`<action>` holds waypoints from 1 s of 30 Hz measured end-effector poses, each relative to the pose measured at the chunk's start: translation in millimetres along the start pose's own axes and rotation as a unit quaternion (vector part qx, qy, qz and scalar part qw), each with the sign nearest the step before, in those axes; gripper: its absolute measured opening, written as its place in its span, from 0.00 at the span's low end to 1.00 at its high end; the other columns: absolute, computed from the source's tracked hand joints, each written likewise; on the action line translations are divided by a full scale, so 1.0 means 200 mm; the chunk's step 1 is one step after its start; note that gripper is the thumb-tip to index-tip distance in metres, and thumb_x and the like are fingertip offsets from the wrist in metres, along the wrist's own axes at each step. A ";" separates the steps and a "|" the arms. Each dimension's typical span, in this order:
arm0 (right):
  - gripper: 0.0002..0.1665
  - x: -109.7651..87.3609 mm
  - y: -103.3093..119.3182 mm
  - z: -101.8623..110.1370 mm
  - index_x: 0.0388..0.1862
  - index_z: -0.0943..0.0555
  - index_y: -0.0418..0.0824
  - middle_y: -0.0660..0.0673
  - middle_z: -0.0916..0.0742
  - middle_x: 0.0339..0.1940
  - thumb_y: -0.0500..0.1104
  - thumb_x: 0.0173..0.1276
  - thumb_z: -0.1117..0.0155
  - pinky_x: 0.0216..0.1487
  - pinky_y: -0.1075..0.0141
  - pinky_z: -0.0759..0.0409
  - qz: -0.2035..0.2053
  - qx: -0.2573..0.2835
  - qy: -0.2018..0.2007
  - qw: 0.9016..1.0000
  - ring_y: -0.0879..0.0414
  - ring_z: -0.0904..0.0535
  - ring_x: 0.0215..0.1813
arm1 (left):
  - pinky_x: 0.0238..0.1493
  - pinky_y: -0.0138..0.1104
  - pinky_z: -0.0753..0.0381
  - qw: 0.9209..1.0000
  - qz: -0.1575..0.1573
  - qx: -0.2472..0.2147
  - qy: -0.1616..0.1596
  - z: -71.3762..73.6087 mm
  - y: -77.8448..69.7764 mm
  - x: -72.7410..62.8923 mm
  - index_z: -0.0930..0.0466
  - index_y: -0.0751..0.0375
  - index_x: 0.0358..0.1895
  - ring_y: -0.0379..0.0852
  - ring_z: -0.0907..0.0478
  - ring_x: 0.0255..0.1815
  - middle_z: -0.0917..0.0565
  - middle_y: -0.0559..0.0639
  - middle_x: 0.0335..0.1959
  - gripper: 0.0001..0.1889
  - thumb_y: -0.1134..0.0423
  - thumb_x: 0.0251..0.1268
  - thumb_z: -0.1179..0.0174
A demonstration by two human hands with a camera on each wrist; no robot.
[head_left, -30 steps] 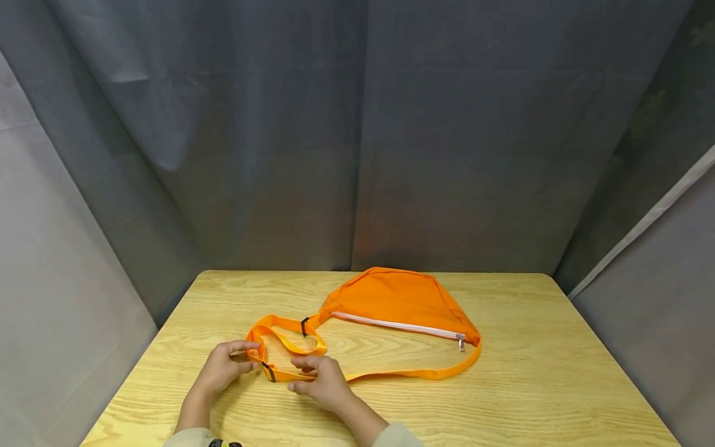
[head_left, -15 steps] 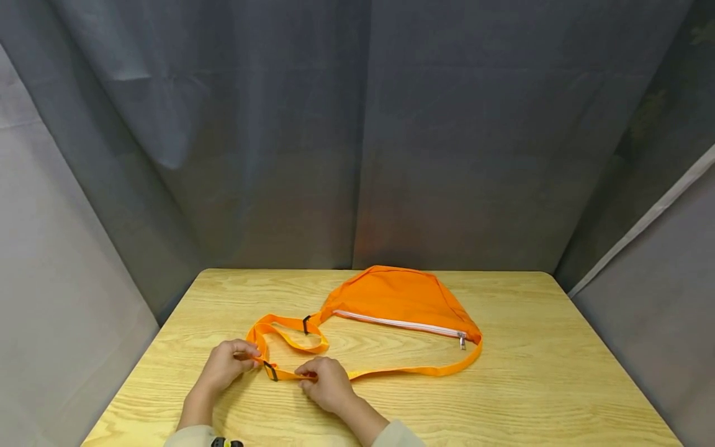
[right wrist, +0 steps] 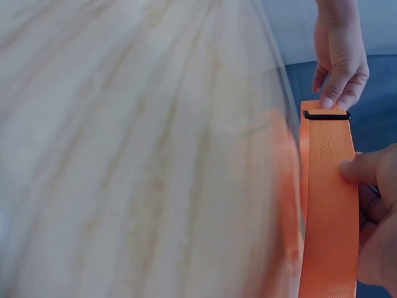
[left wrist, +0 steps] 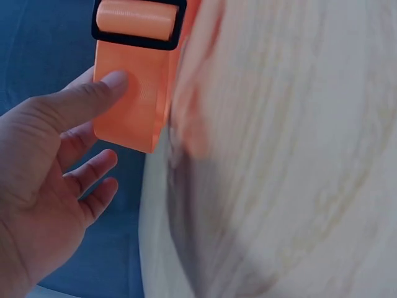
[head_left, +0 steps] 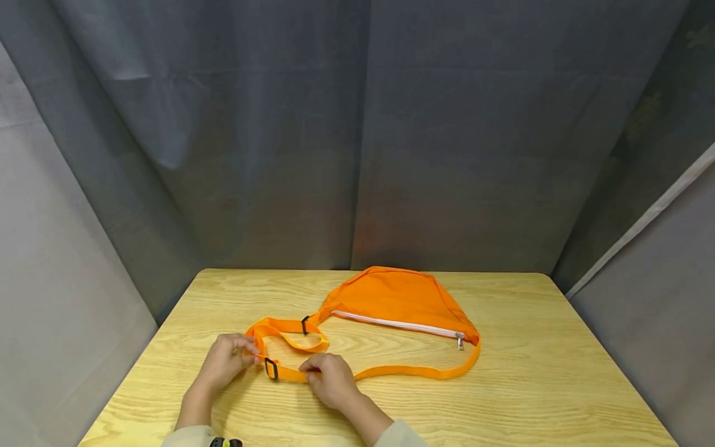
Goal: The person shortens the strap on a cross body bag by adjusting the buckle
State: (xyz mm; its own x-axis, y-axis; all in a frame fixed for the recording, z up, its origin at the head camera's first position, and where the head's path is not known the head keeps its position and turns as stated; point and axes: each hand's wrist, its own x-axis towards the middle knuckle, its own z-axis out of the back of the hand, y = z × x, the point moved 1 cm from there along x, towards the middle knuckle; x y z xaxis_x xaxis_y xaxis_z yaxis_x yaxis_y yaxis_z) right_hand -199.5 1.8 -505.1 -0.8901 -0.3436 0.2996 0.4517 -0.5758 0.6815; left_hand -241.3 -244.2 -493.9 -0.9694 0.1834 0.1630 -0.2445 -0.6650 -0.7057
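An orange waist bag [head_left: 396, 297] lies flat, its white zipper [head_left: 399, 325] facing the near side. From its right corner the orange strap [head_left: 413, 372] curves round to both hands. My left hand [head_left: 226, 361] pinches the strap's folded end just left of a black slider buckle [head_left: 271, 369]; in the left wrist view the thumb presses on the webbing below that buckle [left wrist: 135, 42]. Right of the buckle, my right hand [head_left: 334, 381] grips the strap between thumb and fingers. The right wrist view shows the webbing [right wrist: 332, 205] running straight between the hands.
The bag rests on a light wood-grain table [head_left: 536, 360]. A second black slider [head_left: 305, 325] sits on the strap near the bag's left corner, beside a loose strap loop [head_left: 321, 344]. Grey curtains [head_left: 357, 136] stand behind and at both sides.
My right hand has closed on the strap and shifted slightly right. The left fingers have closed on the strap's end, and the near buckle has turned its face more toward the head camera.
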 end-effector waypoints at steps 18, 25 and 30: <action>0.10 -0.05 0.01 0.18 0.33 0.15 0.45 0.58 0.16 0.33 0.31 0.60 0.37 0.41 0.66 0.23 0.006 0.056 -0.014 0.998 0.61 0.22 0.39 | 0.58 0.58 0.41 0.999 -0.040 -0.004 -0.019 0.02 -0.20 -0.08 0.16 0.48 0.25 0.59 0.35 0.61 0.17 0.49 0.44 0.08 0.69 0.47 0.29; 0.08 -0.07 -0.01 0.28 0.31 0.16 0.44 0.56 0.16 0.31 0.31 0.59 0.36 0.37 0.66 0.23 0.016 0.058 -0.019 0.998 0.62 0.23 0.35 | 0.59 0.56 0.39 0.998 -0.057 -0.011 -0.027 -0.01 -0.29 -0.11 0.16 0.47 0.27 0.58 0.34 0.61 0.17 0.51 0.44 0.09 0.68 0.47 0.29; 0.07 -0.09 -0.02 0.36 0.32 0.16 0.42 0.56 0.16 0.30 0.31 0.59 0.35 0.36 0.67 0.24 0.013 0.063 -0.005 0.998 0.63 0.24 0.34 | 0.55 0.54 0.33 0.997 -0.065 -0.012 -0.028 -0.03 -0.35 -0.12 0.16 0.46 0.28 0.56 0.27 0.55 0.18 0.57 0.46 0.08 0.66 0.48 0.29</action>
State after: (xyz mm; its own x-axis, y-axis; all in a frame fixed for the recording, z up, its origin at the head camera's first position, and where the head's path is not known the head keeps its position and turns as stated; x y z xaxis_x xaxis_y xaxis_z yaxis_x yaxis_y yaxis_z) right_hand -189.4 63.5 -466.0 -0.8793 -0.3487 0.3245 0.4635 -0.4694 0.7515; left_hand -200.7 -198.4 -453.1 -0.9294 0.2264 0.2915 -0.3683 -0.6205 -0.6924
